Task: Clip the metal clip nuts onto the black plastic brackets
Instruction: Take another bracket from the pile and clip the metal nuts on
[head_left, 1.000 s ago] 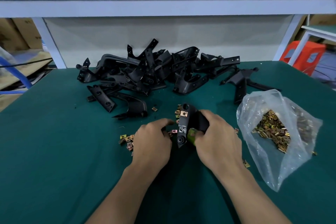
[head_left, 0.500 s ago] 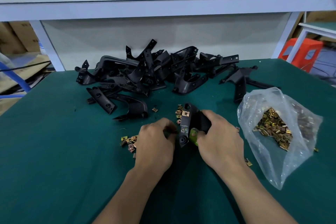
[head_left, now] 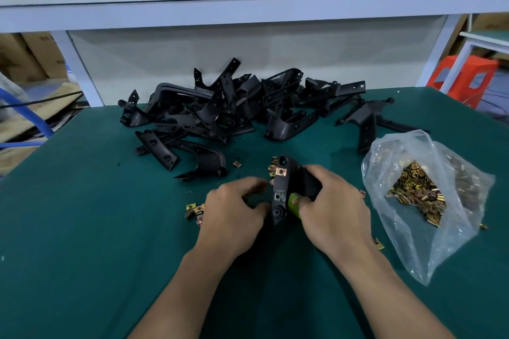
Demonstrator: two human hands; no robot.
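We see the right hand [head_left: 334, 209] curled around a black bracket [head_left: 283, 187], holding it just above the green table [head_left: 82, 228] with its long face turned up. The thumb wears a green cover [head_left: 294, 202] and presses the bracket's right edge. One copper-coloured clip nut [head_left: 281, 172] already sits clipped on the bracket's far end.

The left hand [head_left: 234, 215] lies just left of the bracket, fingers bent inward with the tips close to its edge. We cannot tell whether it pinches anything.

A small cluster of loose clip nuts [head_left: 272, 168] lies against the bracket's far left corner, and a single nut [head_left: 237, 164] lies a little further left of it. More loose nuts [head_left: 192, 208] lie left of the bracket, beyond the left hand. To the right of the bracket, a clear plastic bag [head_left: 399, 228] lies open on its side with a heap of brass-coloured nuts [head_left: 416, 195] inside. Beyond the bracket, a pile of black brackets [head_left: 234, 107] lies tangled along the table's back edge, under a white shelf [head_left: 248, 3].
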